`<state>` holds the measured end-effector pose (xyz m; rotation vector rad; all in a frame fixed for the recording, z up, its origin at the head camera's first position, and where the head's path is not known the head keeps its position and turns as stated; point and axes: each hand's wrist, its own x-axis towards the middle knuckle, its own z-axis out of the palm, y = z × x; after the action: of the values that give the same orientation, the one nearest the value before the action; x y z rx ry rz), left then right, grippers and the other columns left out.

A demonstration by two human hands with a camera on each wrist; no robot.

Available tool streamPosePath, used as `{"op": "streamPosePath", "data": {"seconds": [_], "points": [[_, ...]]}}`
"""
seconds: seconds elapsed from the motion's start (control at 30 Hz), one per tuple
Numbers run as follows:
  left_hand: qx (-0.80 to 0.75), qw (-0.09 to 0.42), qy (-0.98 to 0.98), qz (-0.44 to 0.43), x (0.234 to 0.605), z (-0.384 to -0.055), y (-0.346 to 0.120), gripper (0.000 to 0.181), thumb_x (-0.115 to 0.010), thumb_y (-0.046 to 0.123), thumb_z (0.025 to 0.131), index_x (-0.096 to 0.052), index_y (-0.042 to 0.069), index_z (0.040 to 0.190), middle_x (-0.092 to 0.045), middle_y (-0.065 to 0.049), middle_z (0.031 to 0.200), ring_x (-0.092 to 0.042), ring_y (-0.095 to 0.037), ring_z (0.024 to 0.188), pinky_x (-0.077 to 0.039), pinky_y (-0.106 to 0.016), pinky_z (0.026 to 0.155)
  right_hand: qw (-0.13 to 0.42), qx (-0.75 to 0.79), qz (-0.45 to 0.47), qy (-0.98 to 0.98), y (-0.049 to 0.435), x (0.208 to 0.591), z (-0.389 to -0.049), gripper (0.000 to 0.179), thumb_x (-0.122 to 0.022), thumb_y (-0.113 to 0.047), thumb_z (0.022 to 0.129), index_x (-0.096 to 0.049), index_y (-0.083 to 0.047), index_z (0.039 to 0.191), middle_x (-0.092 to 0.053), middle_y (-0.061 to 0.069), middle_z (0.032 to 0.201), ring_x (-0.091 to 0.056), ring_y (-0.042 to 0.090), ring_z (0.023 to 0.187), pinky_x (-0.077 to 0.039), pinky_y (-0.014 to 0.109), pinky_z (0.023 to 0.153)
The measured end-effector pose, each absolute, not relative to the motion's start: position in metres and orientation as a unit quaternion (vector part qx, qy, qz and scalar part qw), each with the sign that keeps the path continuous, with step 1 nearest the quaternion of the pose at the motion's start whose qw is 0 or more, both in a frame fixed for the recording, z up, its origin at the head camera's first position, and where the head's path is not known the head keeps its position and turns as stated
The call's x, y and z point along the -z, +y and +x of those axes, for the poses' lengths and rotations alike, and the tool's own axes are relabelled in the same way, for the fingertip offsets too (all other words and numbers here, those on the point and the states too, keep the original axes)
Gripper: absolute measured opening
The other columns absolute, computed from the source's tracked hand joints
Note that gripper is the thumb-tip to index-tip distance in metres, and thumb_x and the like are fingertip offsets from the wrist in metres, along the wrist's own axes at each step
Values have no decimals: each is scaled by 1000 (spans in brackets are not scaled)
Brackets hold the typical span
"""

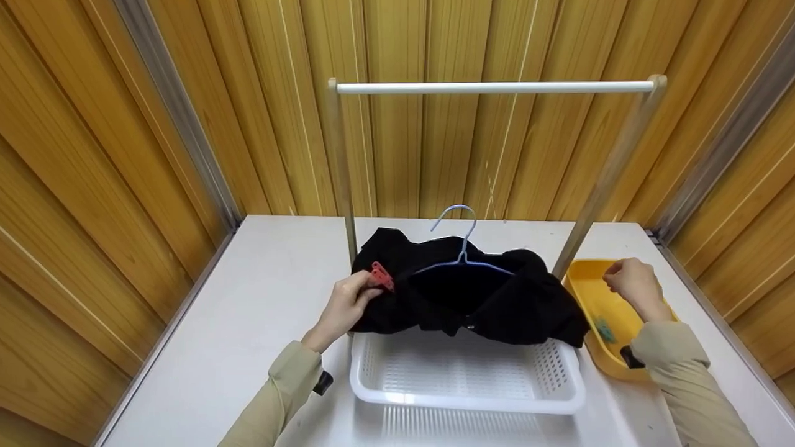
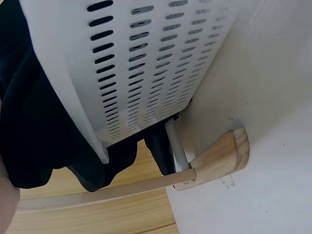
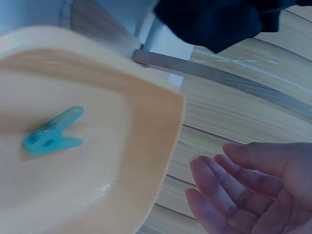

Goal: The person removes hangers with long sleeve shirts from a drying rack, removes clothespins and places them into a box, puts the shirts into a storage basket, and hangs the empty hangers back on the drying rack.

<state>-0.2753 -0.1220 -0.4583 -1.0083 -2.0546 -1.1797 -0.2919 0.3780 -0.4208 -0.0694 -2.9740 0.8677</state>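
Left hand (image 1: 341,304): pinches red clip between thumb and fingers.
Red clip (image 1: 382,276): at the left shoulder area of the garment; whether it bites the cloth cannot be told.
Garment (image 1: 503,320): black, draped over the rear of the white basket (image 1: 466,406).
Hanger (image 1: 463,263): blue, inside the garment's neck opening; hook points up, apart from the rack rod (image 1: 497,87).
Right hand (image 1: 636,287): fingers relaxed, slightly bent, grasping nothing; at the right side of the tray.
Tray (image 1: 612,370): yellow, right of the basket.
Green clip (image 3: 51,136): lies on the tray floor.
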Motion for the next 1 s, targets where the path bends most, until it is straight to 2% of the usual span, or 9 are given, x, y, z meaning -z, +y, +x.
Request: {"op": "streamPosePath", "data": {"seconds": [0.13,0.27,0.5,0.63,0.77,0.83,1.0], "points": [[444,274,-763,-382,454,-272,-120,17,-67,-14,71,-58,-3,81,-60,-10,77,-59,-25,72,-48,-32,64,62,-292,-16,-954,371,411,-285,22,-53,-9,89,-58,12,93,-61,15,75,-58,29,68,-47,38,57],[445,275,-762,-382,438,-260,-116,17,-66,-16,71,-57,-6,79,-59,-13,76,-59,-27,72,-48,-32,64,127,-299,-10,-946,360,399,-281,21,-53,-9,90,-60,10,94,-62,18,79,-59,30,69,-47,38,59],[443,282,-757,-388,428,-253,-115,18,-66,-17,70,-56,-5,80,-59,-13,76,-59,-26,71,-48,-31,64,251,-303,10,-919,335,376,-274,20,-55,-12,91,-63,6,92,-63,18,76,-62,30,66,-41,14,53],[442,278,-761,-386,431,-256,-115,17,-66,-17,70,-57,-6,79,-59,-14,75,-58,-27,71,-48,-32,64,320,-307,31,-896,321,365,-268,18,-57,-12,90,-65,5,91,-64,14,73,-60,13,59,-38,7,51],[444,279,-760,-383,443,-265,-117,17,-67,-16,70,-58,-5,79,-60,-13,76,-59,-27,70,-48,-32,64,358,-320,56,-875,309,357,-264,16,-60,-11,88,-66,4,90,-64,12,72,-51,-7,56,-38,7,54],[445,282,-759,-383,450,-270,-119,17,-67,-14,70,-59,-3,80,-60,-10,76,-59,-25,70,-48,-32,63,369,-328,73,-867,304,354,-262,14,-61,-9,87,-66,4,89,-64,12,71,-49,-11,57,-38,6,55],[439,293,-759,-382,457,-275,-120,16,-69,-8,73,-59,2,81,-60,-5,77,-58,-21,70,-47,-30,62,405,-347,136,-835,296,350,-261,8,-64,-2,84,-67,5,87,-64,11,71,-52,-8,58,-40,6,56]]}}
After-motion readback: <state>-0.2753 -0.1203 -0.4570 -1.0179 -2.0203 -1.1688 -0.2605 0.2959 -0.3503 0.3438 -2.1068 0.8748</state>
